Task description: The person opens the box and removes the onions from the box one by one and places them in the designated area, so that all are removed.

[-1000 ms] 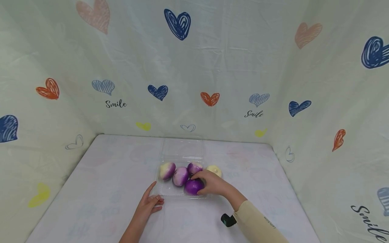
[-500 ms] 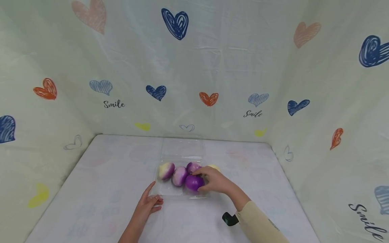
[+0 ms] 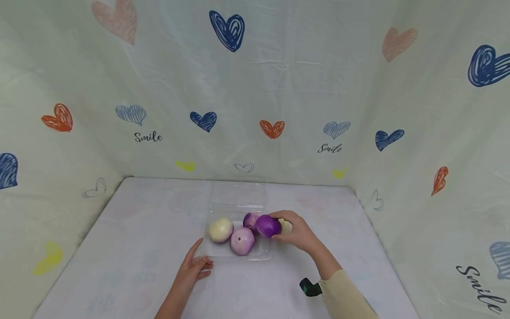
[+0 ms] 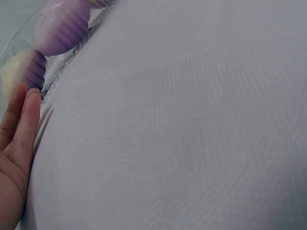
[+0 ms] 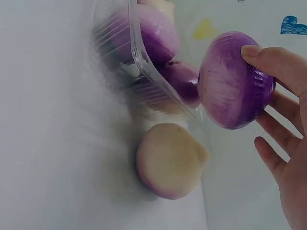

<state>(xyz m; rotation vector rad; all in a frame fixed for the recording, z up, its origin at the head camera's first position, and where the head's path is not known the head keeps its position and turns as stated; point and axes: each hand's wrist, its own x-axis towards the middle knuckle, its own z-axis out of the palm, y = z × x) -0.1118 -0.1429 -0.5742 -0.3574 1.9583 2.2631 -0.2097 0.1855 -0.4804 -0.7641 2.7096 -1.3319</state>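
In the head view my right hand [image 3: 296, 230] grips a deep purple onion [image 3: 268, 226] between thumb and fingers, above the right side of a clear plastic box [image 3: 260, 252]. The right wrist view shows that onion's paler side facing the camera. Inside the box lie a cream onion [image 3: 221, 230] at left, a pale purple onion [image 3: 242, 241] in front and a partly hidden purple onion [image 3: 250, 220] behind. Another cream onion [image 5: 170, 160] sits on the table outside the box's right side. My left hand [image 3: 193, 267] rests at the box's front left corner, index finger extended.
The box's clear lid [image 3: 237, 194] stands open toward the back. A black device [image 3: 311, 287] is worn at my right wrist. Beyond the white table [image 3: 159, 212] hangs a curtain [image 3: 295, 88] printed with hearts.
The right hand has lifted the purple onion from the box's front right and moved it up and to the right. The left and middle onions have rolled forward. My left hand stays in place.
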